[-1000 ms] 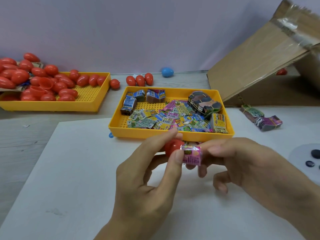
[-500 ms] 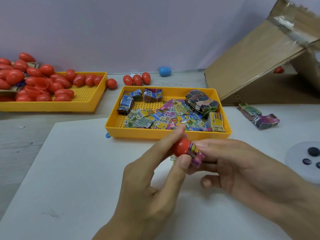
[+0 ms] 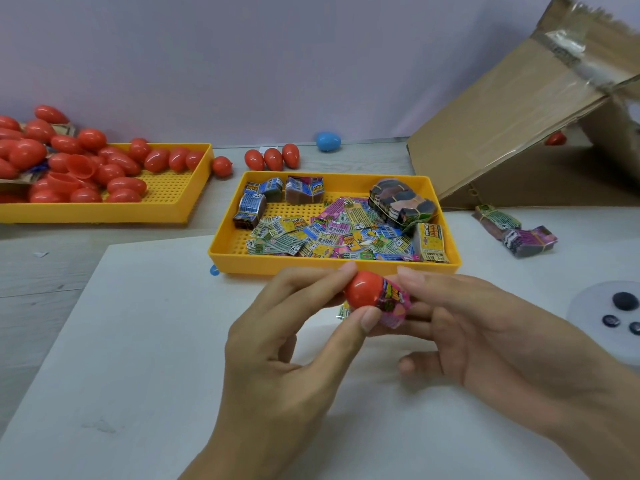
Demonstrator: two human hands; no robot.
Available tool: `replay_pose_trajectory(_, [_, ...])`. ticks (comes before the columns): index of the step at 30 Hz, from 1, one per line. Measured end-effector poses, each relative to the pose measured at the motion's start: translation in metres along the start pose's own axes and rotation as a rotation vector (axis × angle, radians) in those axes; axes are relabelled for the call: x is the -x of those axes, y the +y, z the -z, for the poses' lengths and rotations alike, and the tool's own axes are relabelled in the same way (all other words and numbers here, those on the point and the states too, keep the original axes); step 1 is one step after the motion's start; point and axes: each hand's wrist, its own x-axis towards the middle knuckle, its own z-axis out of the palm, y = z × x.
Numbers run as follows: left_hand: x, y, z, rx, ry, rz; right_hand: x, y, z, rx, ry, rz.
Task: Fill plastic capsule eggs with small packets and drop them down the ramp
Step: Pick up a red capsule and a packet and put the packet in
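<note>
The red capsule half (image 3: 362, 289) was held above the white surface (image 3: 145, 341), just in front of the near yellow tray (image 3: 332, 266), with a pink packet (image 3: 393, 304) poking out of its open mouth toward the right. The left hand (image 3: 287, 344) pinched the red shell between forefinger above and thumb below, its fingers narrow and closed around the shell. The right hand (image 3: 460, 327) pressed against the packet, its forefinger laid along the top and other fingers behind; exactly how these gripped the packet could not be told, as the packet hid their tips. The step in hand looked like seating the packet inside the half, and only part of it appeared to be in. To do it well, the packet would likely need to be curled or folded tight so its corners clear the rim, then pushed in evenly while the left hand keeps the shell steady; a corner left over the lip would probably stop the other half from snapping shut. The matching half was not visible in either hand. Behind, the near tray held loose packets (image 3: 332, 233) and banded bundles; to the far left a second yellow tray (image 3: 173, 213) held many red eggs (image 3: 86, 168), with a few more and a blue egg (image 3: 328, 141) on the surface beyond. The cardboard ramp (image 3: 512, 116) stood at the right, well apart from the hands.
</note>
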Motion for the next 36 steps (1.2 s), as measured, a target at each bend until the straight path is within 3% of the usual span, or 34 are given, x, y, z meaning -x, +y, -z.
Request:
replay_pose_trajectory(7, [-0.001, 0.003, -0.001, -0.001, -0.022, -0.003, 0.0, 0.001, 0.002, 0.033, 0.004, 0.011])
replay_pose_trajectory(14, [0.0, 0.005, -0.003, 0.141, 0.004, 0.14, 0.0, 0.0, -0.003, 0.094, 0.061, 0.018])
replay_pose_trajectory(21, [-0.007, 0.005, 0.002, 0.274, 0.172, 0.295, 0.001, 0.006, -0.008, 0.164, 0.17, 0.297])
replay_pose_trajectory(23, [-0.009, 0.004, 0.003, 0.35, 0.196, 0.336, 0.001, 0.011, -0.008, 0.28, 0.249, 0.412])
replay_pose_trajectory(28, [-0.008, 0.003, 0.002, 0.383, 0.151, 0.35, 0.002, 0.017, -0.013, 0.503, 0.276, 0.551])
replay_pose_trajectory(36, [-0.005, 0.009, 0.001, 0.279, 0.063, 0.315, 0.002, 0.015, -0.01, 0.435, 0.32, 0.574])
